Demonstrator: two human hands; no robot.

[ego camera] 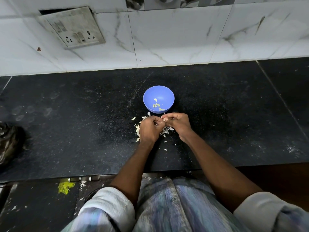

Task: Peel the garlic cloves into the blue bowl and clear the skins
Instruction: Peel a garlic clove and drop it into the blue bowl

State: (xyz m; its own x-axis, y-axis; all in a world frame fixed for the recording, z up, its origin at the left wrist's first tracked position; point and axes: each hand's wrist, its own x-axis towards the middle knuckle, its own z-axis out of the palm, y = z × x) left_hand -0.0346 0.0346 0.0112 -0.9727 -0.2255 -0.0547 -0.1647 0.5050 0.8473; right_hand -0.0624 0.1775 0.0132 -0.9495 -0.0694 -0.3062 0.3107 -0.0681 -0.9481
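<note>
So both hands, left (149, 129) and right (177, 123), pinch one small pale garlic clove (164, 119) between curled fingertips (long axis hidden); the round blue plastic bowl (170, 95) sits just beyond, slightly nearer the right hand.

Blue bowl (158, 94), black speckled counter (83, 114), white marbled tiles (175, 39)

A black speckled stone table (66, 114) carries a blue bowl (167, 96) at its middle, a scatter of pale garlic skins (137, 129) just near of it, and a dark crumpled bag (10, 141) at the left edge.
</note>
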